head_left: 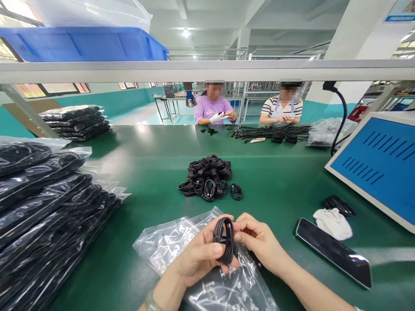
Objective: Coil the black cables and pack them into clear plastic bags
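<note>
Clear plastic, likely slick and limp, forms a bag [165, 241] under the hands, and over it the left hand [198, 254] grips a black coil [229, 244] between thumb and fingers. Probably light and springy, the coil seems best held at its bound middle, where its turns should not splay; its long axis runs near upright in view, one rounded end up, the other down by the left fingers. Right hand [257, 236] bends its fingertips to the coil's right side, whether pinching it I cannot tell.

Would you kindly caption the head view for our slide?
Left hand holds a coiled black cable above a clear bag.
</note>
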`<state>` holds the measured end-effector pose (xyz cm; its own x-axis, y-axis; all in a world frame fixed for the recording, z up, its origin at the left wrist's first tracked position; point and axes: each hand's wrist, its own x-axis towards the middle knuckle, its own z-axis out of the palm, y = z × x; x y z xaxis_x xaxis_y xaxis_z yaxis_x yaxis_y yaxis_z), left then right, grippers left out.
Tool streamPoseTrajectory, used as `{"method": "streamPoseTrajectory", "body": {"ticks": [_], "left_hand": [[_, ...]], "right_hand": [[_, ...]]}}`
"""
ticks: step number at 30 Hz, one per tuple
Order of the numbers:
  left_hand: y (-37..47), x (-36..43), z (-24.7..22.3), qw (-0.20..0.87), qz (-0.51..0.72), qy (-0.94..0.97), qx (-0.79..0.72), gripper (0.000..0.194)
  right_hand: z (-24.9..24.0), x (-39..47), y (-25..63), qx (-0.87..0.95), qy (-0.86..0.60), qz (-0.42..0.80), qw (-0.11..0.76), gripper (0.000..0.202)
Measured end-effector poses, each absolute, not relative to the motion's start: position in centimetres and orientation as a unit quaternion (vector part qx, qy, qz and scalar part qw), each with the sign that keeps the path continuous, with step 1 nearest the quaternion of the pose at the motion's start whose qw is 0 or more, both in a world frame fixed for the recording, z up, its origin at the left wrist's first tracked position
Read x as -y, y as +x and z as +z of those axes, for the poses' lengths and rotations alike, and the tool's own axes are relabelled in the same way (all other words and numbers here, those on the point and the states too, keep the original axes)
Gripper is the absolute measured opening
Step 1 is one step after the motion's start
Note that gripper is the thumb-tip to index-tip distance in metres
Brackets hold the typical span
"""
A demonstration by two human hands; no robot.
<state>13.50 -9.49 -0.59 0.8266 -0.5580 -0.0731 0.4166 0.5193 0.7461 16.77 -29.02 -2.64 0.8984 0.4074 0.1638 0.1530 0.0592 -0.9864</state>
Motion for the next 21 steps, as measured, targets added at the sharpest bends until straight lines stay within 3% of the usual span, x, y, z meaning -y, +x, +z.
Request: {"method": "streamPoseTrajectory", "body": {"ticks": [4,6,8,11,17,21], "left_hand": [[13.4,10.2,-0.2,0.771,-0.139,0.618,0.065,0.062],[13.2,10.7,-0.3,0.692,-0.074,0.715,0.066,0.059],[13.1,10.9,-0.6,0.652,-0.048,0.754,0.064,0.069],[13.2,10.7,-0.8,0.714,-0.083,0.695,0.037,0.088],[13.8,9.2,0.3,0.799,-0.237,0.551,0.042,0.042],[13.8,9.1,-0.2,0.811,-0.244,0.53,0.044,0.044]], "right_hand": [[-2.8,28.8,16.0,0.15,-0.698,0.041,0.699,0.024],[-2.9,28.6,15.8,0.142,-0.708,0.045,0.691,0.037],[-2.6,28.6,15.8,0.139,-0.715,0.073,0.681,0.042],[-2.0,28.7,16.3,0.13,-0.648,0.162,0.733,0.035],[-2.0,29.0,16.9,0.095,-0.524,0.24,0.811,0.035],[-2.3,29.0,16.6,0.091,-0.51,0.249,0.818,0.031]]}}
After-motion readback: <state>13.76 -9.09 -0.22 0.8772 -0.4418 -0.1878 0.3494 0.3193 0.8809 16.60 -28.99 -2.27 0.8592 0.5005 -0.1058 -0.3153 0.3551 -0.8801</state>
